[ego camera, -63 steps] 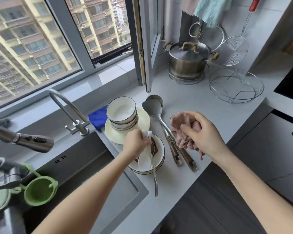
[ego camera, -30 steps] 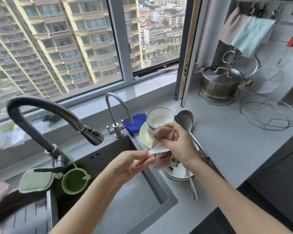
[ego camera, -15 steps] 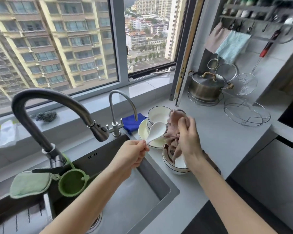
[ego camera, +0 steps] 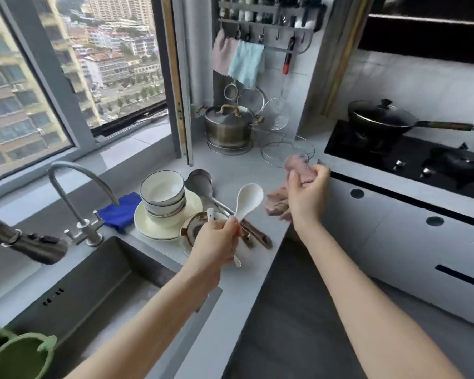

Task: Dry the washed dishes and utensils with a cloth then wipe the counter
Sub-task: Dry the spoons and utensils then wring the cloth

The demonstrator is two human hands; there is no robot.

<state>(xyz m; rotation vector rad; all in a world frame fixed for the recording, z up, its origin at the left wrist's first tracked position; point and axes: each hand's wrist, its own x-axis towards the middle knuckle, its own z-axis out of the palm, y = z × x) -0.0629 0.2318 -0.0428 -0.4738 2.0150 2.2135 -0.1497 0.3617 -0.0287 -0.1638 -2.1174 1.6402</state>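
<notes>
White ceramic, the soup spoon (ego camera: 248, 199) now stands clear of the pink cloth (ego camera: 278, 205), which half a second ago was bunched against its bowl; your hands have drawn apart, so I judge this spoon wiped and ready to set down. Your left hand (ego camera: 216, 243) has its fingers curled tight around the spoon's handle, bowl tilted up above the brown-rimmed dish (ego camera: 193, 228) and just beside the stacked bowls (ego camera: 163, 194). Your right hand (ego camera: 307, 194) is closed on the cloth over the counter (ego camera: 238, 285) edge, the stack still undried.
</notes>
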